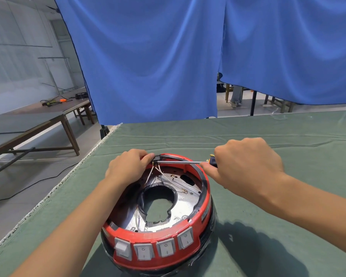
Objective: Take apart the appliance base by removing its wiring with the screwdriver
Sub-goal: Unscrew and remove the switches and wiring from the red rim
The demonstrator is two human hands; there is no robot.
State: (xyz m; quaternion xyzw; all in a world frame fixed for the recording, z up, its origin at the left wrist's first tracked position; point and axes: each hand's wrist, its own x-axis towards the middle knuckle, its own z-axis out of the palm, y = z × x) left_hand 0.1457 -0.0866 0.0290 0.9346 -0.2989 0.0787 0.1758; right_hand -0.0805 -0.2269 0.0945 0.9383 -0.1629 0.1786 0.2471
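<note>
Right hand [246, 166] is hiding the gripped screwdriver [180, 162] handle; left hand [128, 166] is pinching a connector [157, 157] on the base [160, 254], green table [268, 132], blue curtain [148, 56] behind.

I'm seeing bright, even daylight here, strongest from the left. Soft shadows fall right of the base [158, 212] onto the cloth [268, 128]. Centre is sharp; wide-angle bending curves the edges, and the far left wall looks hazy.

I'm looking into a workshop-like hall: long wooden tables [38, 124], hung blue curtains [168, 56], a cloth-covered workbench [268, 132].
</note>
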